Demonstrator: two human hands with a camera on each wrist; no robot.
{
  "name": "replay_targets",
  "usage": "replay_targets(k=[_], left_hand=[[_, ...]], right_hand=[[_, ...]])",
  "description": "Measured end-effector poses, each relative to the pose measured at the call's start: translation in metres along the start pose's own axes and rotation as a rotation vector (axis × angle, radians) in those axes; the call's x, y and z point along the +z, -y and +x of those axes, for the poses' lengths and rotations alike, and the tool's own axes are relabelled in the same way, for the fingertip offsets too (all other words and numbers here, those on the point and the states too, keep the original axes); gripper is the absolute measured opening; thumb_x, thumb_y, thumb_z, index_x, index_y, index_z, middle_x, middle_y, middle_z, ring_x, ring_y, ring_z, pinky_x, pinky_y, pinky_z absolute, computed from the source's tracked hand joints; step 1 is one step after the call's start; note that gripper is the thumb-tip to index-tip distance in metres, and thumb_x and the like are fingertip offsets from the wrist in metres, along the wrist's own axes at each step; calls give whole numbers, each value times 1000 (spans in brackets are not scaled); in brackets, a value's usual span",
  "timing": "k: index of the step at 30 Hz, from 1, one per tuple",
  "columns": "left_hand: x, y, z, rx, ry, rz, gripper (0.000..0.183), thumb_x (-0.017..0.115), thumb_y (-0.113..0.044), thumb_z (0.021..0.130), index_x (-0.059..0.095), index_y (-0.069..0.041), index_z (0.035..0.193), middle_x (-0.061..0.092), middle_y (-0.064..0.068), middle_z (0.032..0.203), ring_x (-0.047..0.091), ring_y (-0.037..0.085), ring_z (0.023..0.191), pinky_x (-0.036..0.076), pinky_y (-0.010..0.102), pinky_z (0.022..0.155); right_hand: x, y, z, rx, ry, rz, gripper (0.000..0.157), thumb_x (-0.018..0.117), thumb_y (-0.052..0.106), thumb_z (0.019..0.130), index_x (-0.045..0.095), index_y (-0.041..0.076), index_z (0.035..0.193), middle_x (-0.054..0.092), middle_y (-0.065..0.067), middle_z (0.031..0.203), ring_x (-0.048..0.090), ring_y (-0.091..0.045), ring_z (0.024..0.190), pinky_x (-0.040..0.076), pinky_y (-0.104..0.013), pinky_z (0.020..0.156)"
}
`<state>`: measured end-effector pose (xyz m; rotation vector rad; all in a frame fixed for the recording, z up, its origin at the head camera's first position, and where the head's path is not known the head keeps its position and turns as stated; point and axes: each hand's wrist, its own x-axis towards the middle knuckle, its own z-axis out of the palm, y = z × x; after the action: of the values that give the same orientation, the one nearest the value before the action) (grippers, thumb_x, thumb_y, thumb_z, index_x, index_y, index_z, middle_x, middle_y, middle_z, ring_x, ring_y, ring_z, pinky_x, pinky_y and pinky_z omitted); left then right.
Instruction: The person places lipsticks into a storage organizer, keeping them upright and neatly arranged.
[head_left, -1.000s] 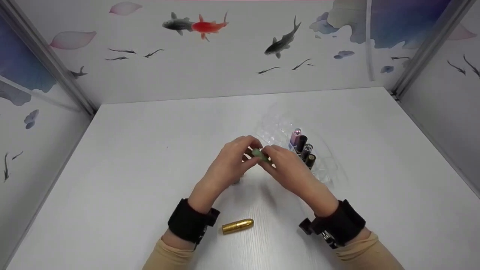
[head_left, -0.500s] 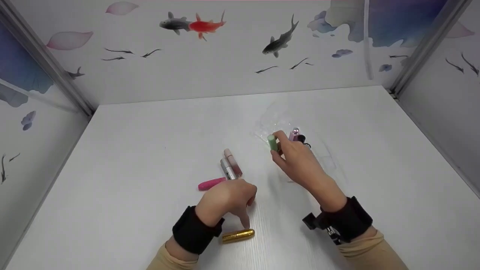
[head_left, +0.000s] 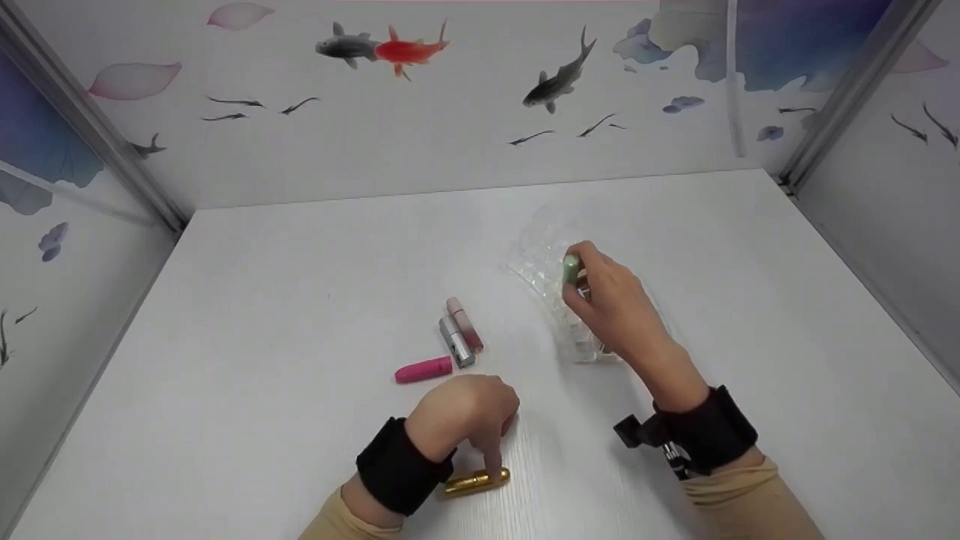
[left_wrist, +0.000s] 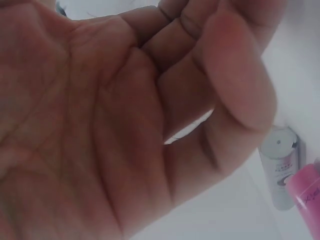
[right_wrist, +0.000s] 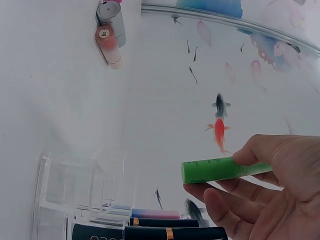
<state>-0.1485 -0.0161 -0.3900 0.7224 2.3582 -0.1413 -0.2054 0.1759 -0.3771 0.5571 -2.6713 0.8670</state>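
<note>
My right hand (head_left: 619, 304) pinches a green lip balm tube (right_wrist: 210, 170) between thumb and fingers. It holds the tube above the clear plastic organizer (right_wrist: 65, 182), whose compartments bear several cosmetic tubes, among them a black lipstick (right_wrist: 175, 233). In the head view this hand hides most of them. Low at the front, my left hand (head_left: 469, 416) hangs over a gold lipstick tube (head_left: 469, 484) lying on the table, one finger pointing down onto its right end. The left wrist view shows bent, loose fingers (left_wrist: 240, 70) with nothing between them; the gold tube is out of that view.
Left of centre lie a pink tube (head_left: 424, 370), a silver tube (head_left: 457, 341) and a pale pink lip gloss (head_left: 465, 325), close together. White panels printed with fish (head_left: 559, 75) enclose the white table (head_left: 300, 277) at the back and sides.
Both hands were together at the green lip balm. My left hand has let go and come down to the gold lipstick. The right has carried the lip balm away over the organizer.
</note>
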Motion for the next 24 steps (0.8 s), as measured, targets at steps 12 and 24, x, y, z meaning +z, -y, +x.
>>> replay_targets(k=[12,24], left_hand=[[1,9,6,4,-131,-195,29,88,-21,73,61,-12,70,54,-4,61,48,9,58,41,22,52],[-3,20,6,-62,-231,-287,25,79,-23,84,57,-10,83,55,1,70,53,12,61,47,23,56]], right_hand=[[-9,-7,-4,6,152,-38,19,59,-2,91,57,0,109,73,-16,92,72,-29,83,59,-42,73],[-15,-3,-5,-16,226,-86,21,60,-6,89,63,-1,109,72,-16,101,71,-29,87,59,-43,78]])
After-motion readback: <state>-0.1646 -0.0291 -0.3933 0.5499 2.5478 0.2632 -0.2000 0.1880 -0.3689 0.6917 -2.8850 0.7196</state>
